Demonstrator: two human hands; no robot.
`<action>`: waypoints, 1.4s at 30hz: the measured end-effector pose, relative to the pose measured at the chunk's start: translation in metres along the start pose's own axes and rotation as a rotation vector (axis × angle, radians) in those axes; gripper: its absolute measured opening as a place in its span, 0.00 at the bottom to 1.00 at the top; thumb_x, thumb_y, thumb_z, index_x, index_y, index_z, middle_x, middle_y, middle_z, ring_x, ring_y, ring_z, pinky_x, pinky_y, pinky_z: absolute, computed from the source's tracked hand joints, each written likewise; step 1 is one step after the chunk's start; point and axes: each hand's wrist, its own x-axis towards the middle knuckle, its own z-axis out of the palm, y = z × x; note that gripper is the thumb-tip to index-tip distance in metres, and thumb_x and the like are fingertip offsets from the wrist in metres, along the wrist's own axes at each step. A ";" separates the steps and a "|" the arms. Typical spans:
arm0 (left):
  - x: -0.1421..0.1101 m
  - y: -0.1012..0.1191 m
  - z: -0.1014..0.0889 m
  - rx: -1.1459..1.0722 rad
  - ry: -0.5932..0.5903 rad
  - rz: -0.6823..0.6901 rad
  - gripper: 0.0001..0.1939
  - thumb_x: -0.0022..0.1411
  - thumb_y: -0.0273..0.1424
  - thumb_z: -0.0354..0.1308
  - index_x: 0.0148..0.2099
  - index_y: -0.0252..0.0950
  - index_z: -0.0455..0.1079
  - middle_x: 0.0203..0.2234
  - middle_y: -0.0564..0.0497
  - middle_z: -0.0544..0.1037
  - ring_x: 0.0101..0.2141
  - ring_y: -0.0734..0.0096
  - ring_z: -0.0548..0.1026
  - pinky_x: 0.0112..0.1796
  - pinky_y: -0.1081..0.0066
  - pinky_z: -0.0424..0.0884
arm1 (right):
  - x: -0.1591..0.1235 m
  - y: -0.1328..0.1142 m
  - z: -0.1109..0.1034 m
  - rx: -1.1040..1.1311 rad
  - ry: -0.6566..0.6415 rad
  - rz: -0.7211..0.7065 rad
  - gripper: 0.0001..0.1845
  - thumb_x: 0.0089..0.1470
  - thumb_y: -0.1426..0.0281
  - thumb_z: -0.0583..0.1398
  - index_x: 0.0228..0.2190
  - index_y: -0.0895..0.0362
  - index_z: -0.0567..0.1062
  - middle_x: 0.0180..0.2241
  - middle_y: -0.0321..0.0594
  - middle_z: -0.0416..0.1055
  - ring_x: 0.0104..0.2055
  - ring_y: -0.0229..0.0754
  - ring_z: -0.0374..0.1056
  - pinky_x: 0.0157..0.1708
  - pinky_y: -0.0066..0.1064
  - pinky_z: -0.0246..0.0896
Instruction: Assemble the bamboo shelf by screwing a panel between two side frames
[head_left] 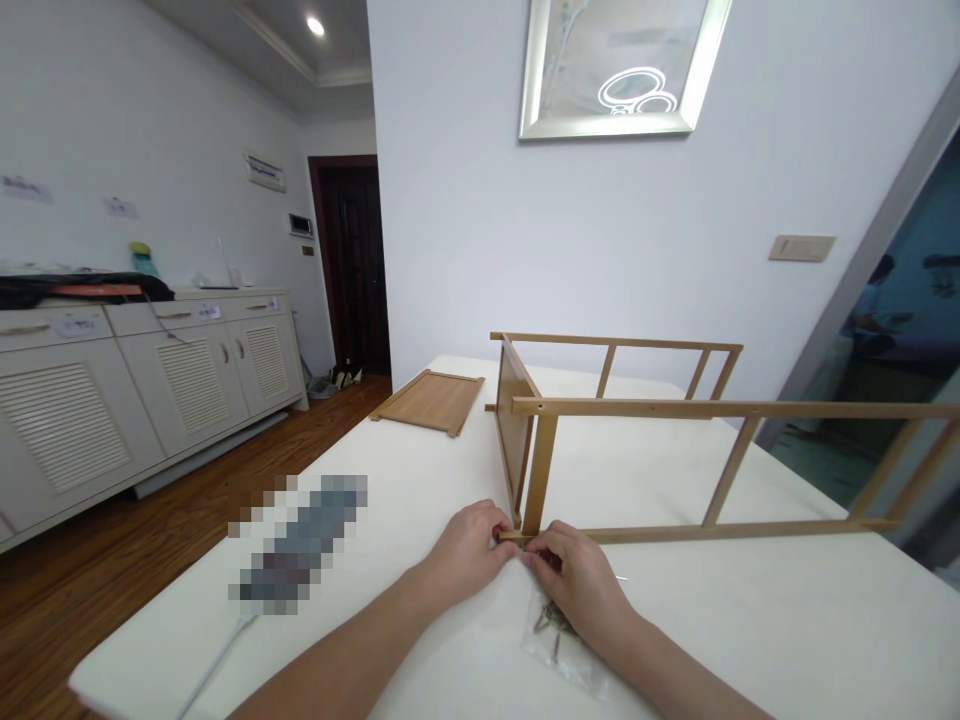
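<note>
A wooden rack frame (pixel 652 408) lies on its side on the white table (pixel 420 660), with ladder-like side pieces and a panel (pixel 511 420) standing between them at the left end. My left hand (pixel 472 545) is closed around the near lower corner of the frame, its fingers at the rail's end. Just right of it, my right hand (pixel 574 575) pinches at the same corner; what its fingertips hold, if anything, is hidden. Under the right wrist lies a clear plastic bag (pixel 555 655) with several metal screws. A thin, pale metal piece shows beside the right hand.
Another wooden panel (pixel 431 402) lies flat at the table's far left. A blurred-out device with a white cable (pixel 214 668) rests at the left. Beyond the table stand a white cabinet (pixel 202 370) and a wall with a framed picture (pixel 622 130). Someone shows through the right doorway.
</note>
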 end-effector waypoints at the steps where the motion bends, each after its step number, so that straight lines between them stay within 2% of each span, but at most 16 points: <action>1: 0.000 0.000 0.000 -0.003 -0.001 -0.001 0.05 0.54 0.29 0.59 0.35 0.37 0.74 0.33 0.50 0.76 0.35 0.66 0.73 0.39 0.69 0.66 | 0.000 0.000 0.000 -0.008 0.000 0.002 0.10 0.56 0.70 0.56 0.28 0.54 0.77 0.31 0.39 0.72 0.35 0.42 0.69 0.36 0.32 0.61; 18: 0.000 0.003 0.002 -0.003 0.023 -0.007 0.03 0.55 0.27 0.58 0.33 0.36 0.74 0.30 0.51 0.75 0.33 0.69 0.72 0.37 0.71 0.65 | 0.002 -0.003 0.004 -0.118 0.026 -0.006 0.14 0.60 0.71 0.52 0.29 0.54 0.77 0.31 0.40 0.71 0.36 0.41 0.69 0.36 0.31 0.60; 31: 0.000 0.001 0.003 0.001 0.032 -0.004 0.03 0.55 0.27 0.58 0.32 0.36 0.73 0.32 0.51 0.75 0.34 0.68 0.73 0.37 0.70 0.66 | 0.002 0.002 0.009 -0.185 0.066 0.014 0.08 0.58 0.72 0.56 0.29 0.54 0.74 0.31 0.37 0.72 0.35 0.41 0.70 0.34 0.30 0.59; 42: -0.001 0.002 0.004 0.010 0.047 -0.003 0.04 0.56 0.28 0.57 0.32 0.37 0.73 0.31 0.51 0.74 0.33 0.69 0.72 0.36 0.71 0.65 | 0.002 -0.001 0.008 -0.223 0.059 0.042 0.08 0.57 0.72 0.56 0.27 0.54 0.73 0.30 0.37 0.72 0.33 0.41 0.70 0.33 0.30 0.58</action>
